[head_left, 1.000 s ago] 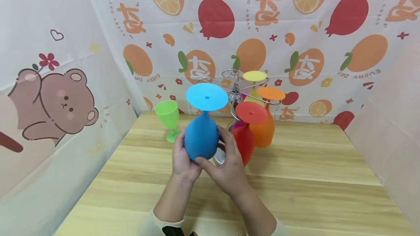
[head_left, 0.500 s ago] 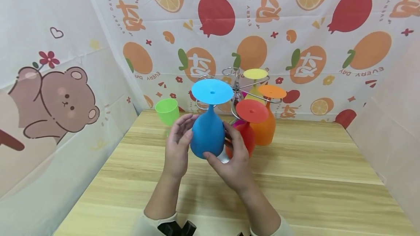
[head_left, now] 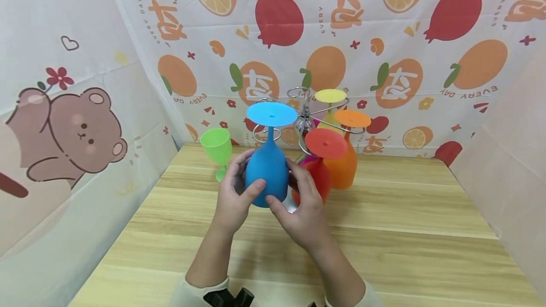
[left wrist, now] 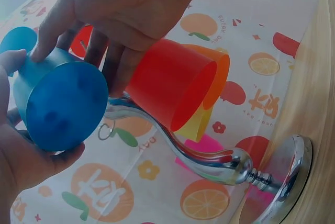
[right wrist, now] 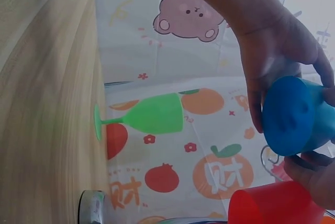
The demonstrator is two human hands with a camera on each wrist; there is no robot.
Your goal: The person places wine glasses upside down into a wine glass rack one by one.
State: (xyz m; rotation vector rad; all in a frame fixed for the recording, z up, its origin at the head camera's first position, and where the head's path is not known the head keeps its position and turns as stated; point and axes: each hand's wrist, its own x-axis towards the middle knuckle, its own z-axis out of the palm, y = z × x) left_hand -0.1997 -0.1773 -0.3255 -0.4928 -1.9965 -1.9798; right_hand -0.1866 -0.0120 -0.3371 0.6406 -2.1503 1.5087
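A blue goblet (head_left: pixel 267 169) is hanging upside down in mid-air over the tabletop (head_left: pixel 384 245), just left of an inverted red goblet (head_left: pixel 322 172) and nearer than the silvery metal rack (left wrist: pixel 209 166). Its smooth, rounded bowl is showing an even, deep blue and tapering into a slim stem; its flat, round foot is catching light in a paler blue, with a small central mark. The left hand's (head_left: pixel 234 198) grip is clamping its left side, the right hand's (head_left: pixel 304 212) its right. Far left, a green goblet (head_left: pixel 216 145) is standing upright.
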